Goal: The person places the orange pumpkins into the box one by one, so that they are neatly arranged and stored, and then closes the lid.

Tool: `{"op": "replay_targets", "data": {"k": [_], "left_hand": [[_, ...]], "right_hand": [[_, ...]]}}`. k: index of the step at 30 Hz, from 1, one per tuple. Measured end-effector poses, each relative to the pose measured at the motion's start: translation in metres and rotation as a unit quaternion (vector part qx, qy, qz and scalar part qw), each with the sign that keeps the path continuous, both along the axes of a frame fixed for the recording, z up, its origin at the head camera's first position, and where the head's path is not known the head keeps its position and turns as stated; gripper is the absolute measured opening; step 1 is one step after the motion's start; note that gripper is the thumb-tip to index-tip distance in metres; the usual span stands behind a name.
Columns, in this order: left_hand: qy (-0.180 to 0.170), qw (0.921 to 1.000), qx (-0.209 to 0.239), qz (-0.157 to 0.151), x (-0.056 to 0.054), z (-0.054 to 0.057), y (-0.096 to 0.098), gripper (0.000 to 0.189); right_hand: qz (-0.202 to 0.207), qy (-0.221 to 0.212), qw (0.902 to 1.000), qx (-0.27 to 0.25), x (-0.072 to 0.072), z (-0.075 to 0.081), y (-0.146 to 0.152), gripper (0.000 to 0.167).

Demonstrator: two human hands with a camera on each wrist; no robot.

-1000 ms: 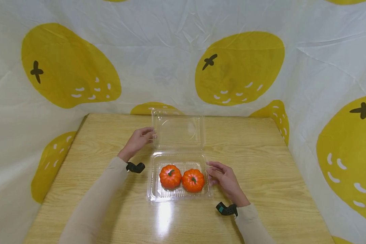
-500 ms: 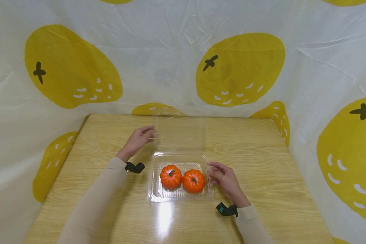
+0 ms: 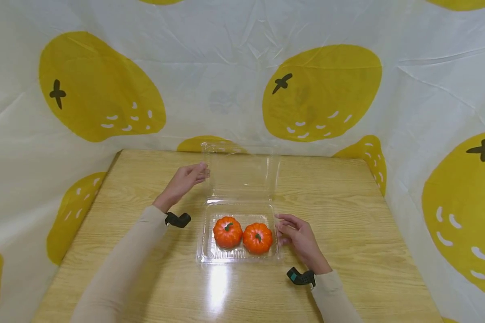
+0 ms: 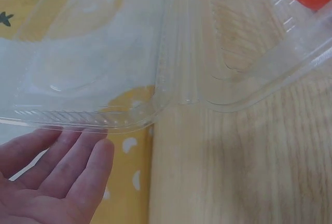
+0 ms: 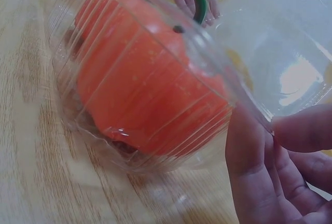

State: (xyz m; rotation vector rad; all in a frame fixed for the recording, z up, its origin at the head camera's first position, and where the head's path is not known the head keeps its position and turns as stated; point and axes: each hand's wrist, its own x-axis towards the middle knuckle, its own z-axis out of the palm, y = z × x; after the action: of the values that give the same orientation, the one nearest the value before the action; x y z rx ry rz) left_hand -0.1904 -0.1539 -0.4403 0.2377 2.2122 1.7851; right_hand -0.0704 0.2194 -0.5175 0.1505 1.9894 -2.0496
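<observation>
A clear plastic clamshell container (image 3: 202, 233) lies on the table with its hinged lid (image 3: 242, 175) raised at the back. Two orange toy pumpkins with green stems sit side by side in the base: the left pumpkin (image 3: 228, 233) and the right pumpkin (image 3: 257, 240). My left hand (image 3: 186, 179) is at the lid's left edge; in the left wrist view its fingers (image 4: 67, 167) extend straight, tips right at the lid's rim. At the base's right side my right hand (image 3: 299, 235) pinches the rim between thumb and fingers (image 5: 249, 172).
The wooden table (image 3: 339, 202) extends around the container on all sides. A white cloth (image 3: 226, 107) printed with large yellow fruits hangs along the back and both sides. A dark camera sits on each wrist.
My left hand's fingers have loosened and straightened at the lid's edge, with the thumb moving up. The lid has shifted slightly in its tilt. The right hand keeps its hold; the pumpkins stay put.
</observation>
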Motion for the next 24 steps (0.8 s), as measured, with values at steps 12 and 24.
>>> {"op": "replay_targets", "data": {"k": [12,24], "left_hand": [[0.003,0.9981,-0.037,-0.049,0.007,0.023,-0.004,0.096],[0.007,0.995,-0.069,-0.071,0.013,0.036,-0.005,0.102]], "right_hand": [[-0.005,-0.006,1.0,0.001,-0.003,0.001,0.0,0.043],[-0.014,-0.012,0.9998,0.003,-0.006,-0.001,0.001,0.042]]}}
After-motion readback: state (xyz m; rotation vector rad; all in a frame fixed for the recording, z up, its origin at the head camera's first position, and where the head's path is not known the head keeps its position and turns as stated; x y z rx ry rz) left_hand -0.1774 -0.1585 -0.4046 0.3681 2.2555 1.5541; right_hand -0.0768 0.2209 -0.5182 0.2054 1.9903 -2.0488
